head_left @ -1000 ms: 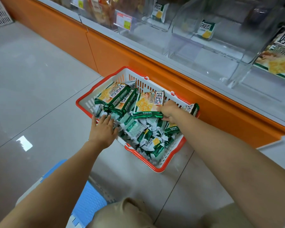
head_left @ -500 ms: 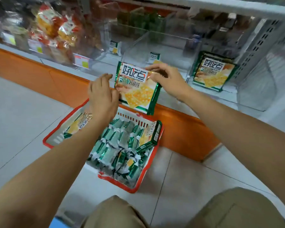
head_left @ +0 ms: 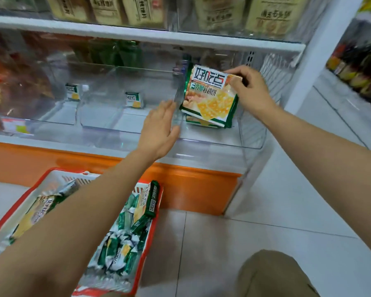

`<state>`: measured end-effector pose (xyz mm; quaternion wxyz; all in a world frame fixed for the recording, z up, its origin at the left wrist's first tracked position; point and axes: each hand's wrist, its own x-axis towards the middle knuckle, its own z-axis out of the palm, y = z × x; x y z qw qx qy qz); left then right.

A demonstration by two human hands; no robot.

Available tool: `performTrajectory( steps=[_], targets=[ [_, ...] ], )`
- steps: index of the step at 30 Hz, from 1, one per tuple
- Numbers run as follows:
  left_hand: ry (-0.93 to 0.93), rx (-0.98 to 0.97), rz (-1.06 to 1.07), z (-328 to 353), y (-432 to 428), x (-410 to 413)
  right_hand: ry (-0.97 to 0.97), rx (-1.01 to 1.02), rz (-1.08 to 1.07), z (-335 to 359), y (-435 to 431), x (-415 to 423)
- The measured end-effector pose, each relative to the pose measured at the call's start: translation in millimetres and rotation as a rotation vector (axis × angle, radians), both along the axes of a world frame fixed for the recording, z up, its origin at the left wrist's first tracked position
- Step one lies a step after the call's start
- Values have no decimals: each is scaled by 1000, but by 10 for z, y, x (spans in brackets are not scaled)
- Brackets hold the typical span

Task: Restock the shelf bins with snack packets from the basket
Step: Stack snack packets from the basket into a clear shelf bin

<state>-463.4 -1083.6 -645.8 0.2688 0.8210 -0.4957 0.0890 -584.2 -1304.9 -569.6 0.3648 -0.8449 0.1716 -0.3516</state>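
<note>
- While the right hand (head_left: 251, 93) pinches the top corner of the big green and yellow cracker packet (head_left: 210, 95), the packet hangs tilted inside the clear plastic shelf bin (head_left: 223, 144) on the right. It is just above another packet of the same kind (head_left: 204, 123) that lies flat on the bin's bottom.
- Holding it by the top likely lets it slide down neatly onto that one.
- The left hand (head_left: 161, 129) is open, with straight fingers, and holds nothing. It is at the clear wall on the bin's left side, maybe to keep the bin from sliding (I cannot tell if it really touches).
- The red and white plastic basket (head_left: 26, 196) sits on the floor below the shelf. Lots of small green packets (head_left: 120, 249) and a few big ones are inside, so I think much is left to do.
- Half a second ago both hands held the big packet, out in front of the middle bin. Now only the right hand has it, it has gone over to the right bin, and the left hand has let go.
</note>
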Motion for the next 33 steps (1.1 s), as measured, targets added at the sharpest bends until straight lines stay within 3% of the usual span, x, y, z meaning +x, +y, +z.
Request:
performTrajectory(
  steps=[7,13,28,31,33],
  targets=[
    [-15,26,32,-205,-111,49,232,-67,-48,-435,-220,154],
    [-35,5,7,-281,-119,107,285,-39,-94,-801,-262,444],
    [-50,-24,43,-297,-166,87,522,-281,-185,-699,-370,590],
    [-49,-10,37,-274,-143,74,458,-309,-219,-636,-204,515],
    [-47,-13,33,-239,-110,45,313,-282,-181,-574,-54,502]
  ],
)
